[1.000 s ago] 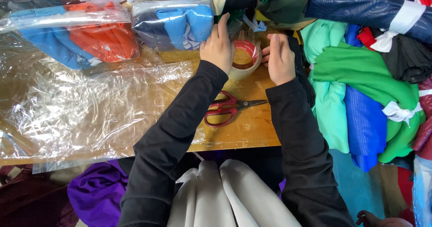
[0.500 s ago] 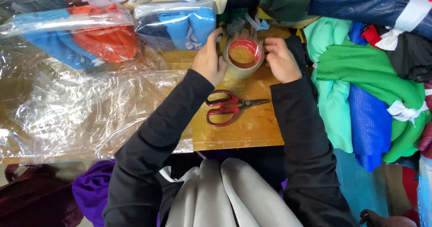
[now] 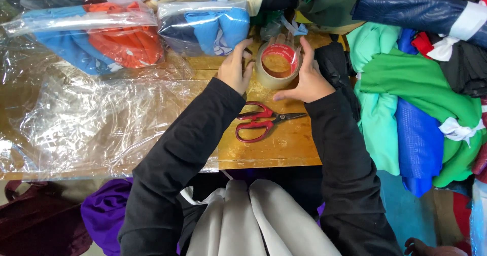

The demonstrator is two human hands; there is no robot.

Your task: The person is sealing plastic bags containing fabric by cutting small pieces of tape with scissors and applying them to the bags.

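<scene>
Both hands (image 3: 236,68) lowered the tape roll (image 3: 276,63) onto the wooden table (image 3: 284,144).

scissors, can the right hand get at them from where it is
Probably yes: the red-handled scissors lie uncovered on the wooden table just below the right hand, which rests against the tape roll; nothing lies between.

Tape roll (image 3: 276,66) top centre: tan outside, red inner core. Scissors (image 3: 264,121) mid-frame: red handles, dark blades. Table (image 3: 284,144): yellow-brown wood. Bagged clothes (image 3: 96,35) upper left: blue and orange. Second bag (image 3: 208,28): blue, navy. Cloth pile (image 3: 411,88) right: green, mint, royal blue. Sleeves (image 3: 177,159): black. Purple cloth (image 3: 104,213) lower left.
</scene>
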